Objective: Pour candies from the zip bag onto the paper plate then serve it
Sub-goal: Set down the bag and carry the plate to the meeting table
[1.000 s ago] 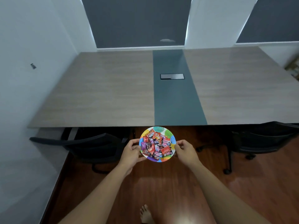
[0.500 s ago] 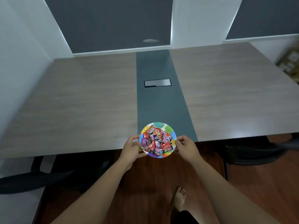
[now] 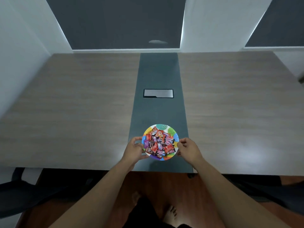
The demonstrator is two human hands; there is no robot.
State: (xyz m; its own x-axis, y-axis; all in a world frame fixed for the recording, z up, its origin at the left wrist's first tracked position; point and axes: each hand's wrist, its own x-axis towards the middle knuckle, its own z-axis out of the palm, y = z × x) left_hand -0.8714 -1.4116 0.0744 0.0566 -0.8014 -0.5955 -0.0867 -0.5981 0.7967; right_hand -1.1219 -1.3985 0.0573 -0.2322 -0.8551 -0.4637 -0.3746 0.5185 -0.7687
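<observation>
Paper plate (image 3: pixel 171 130) held between both hands' grip.

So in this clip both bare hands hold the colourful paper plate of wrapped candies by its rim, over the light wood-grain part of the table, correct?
Not quite. The head view shows the colourful paper plate of wrapped candies over the dark grey centre strip of the table, near its front edge, not over the light wood-grain part. The rest stands: the left hand and right hand each hold its rim.

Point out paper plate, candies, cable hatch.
paper plate (image 3: pixel 171 130), head view, bare far rim.
candies (image 3: pixel 158 143), head view, middle of pile.
cable hatch (image 3: pixel 158 93), head view, lid centre.
</observation>
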